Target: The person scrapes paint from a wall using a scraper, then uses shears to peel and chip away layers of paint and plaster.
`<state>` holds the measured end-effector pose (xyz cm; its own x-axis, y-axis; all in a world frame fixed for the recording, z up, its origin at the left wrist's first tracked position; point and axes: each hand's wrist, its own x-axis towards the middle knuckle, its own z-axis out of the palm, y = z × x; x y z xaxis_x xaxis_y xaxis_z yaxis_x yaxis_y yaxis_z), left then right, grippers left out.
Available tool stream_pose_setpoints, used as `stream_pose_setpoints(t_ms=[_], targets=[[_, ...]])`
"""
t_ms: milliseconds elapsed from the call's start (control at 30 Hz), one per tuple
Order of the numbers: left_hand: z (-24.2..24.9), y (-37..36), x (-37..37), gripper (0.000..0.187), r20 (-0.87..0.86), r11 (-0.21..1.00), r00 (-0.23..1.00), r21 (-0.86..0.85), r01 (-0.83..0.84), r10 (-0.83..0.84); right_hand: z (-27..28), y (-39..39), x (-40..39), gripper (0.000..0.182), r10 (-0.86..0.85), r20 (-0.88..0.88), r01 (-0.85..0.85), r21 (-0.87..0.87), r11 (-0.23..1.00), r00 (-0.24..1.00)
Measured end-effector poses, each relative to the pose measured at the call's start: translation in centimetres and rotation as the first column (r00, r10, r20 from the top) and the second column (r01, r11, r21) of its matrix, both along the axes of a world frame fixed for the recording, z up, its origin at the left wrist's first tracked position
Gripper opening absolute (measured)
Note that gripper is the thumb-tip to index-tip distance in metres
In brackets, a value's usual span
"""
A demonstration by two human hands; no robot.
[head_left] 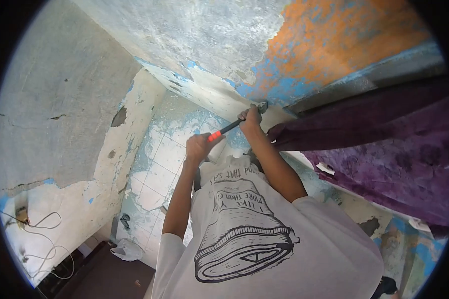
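Observation:
A long-handled scraper with a black shaft and a red-orange band runs at a slant across the middle of the view. Its lower end, by the red band, is in my left hand, which is closed round it. Further up, my right hand grips the shaft close to the metal head. That head is at the wall, by the lower border of a blue and orange paint patch. Whether the blade's edge touches the wall is hard to make out.
Purple cloth hangs on the right. White flakes and dust cover the tiled floor. A peeling grey wall stands at left, with a loose cable below. A plastic bag lies beside a dark brown surface.

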<state>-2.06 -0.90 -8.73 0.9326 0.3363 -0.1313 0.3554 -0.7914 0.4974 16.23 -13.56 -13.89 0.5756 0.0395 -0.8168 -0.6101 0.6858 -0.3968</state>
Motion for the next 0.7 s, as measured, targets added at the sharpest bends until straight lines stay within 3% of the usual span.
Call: stream_pose_setpoints(t_ms=[100,200,267,333,400,500,633,700], targets=[[-0.5,0.8,-0.8,0.058,-0.038,0.999,0.998,-0.004,-0.05,0.05,0.7,1.4,-0.2,0.03,0.047,-0.018,-0.049,-0.101,0.994,0.999],[1.0,1.7,0.2,0.058,-0.022,0.997,0.997,0.003,-0.071,0.071,0.4,2.0,0.0,0.031,0.051,0.026,-0.051,-0.016,0.999,0.998],[2.1,1.6,1.5,0.057,-0.019,0.997,0.999,0.061,0.052,-0.051,0.2,0.3,0.4,0.031,-0.066,-0.01,0.066,0.049,0.997,0.998],[0.9,1.2,1.6,0.057,0.008,0.994,0.998,0.092,0.06,-0.061,0.4,-0.5,0.5,0.029,-0.046,0.037,0.043,0.088,0.995,0.998],[0.0,1.1,0.8,0.057,-0.005,0.997,0.999,0.065,0.047,-0.047,0.3,0.3,0.1,0.029,-0.054,-0.01,0.053,-0.056,0.997,0.998],[0.0,2.3,0.4,0.057,0.04,0.998,0.999,0.057,-0.01,0.007,0.3,2.0,0.2,0.029,-0.036,0.002,0.036,-0.005,0.999,0.999],[0.7,1.2,1.7,0.057,-0.011,0.994,0.997,0.081,0.079,-0.078,-0.1,-0.3,0.0,0.03,-0.055,-0.013,0.055,0.014,0.998,0.998],[-0.1,0.7,1.3,0.057,0.003,0.996,0.998,0.066,0.067,-0.068,0.2,-0.2,0.1,0.033,-0.049,-0.012,0.048,-0.076,0.996,0.999]])
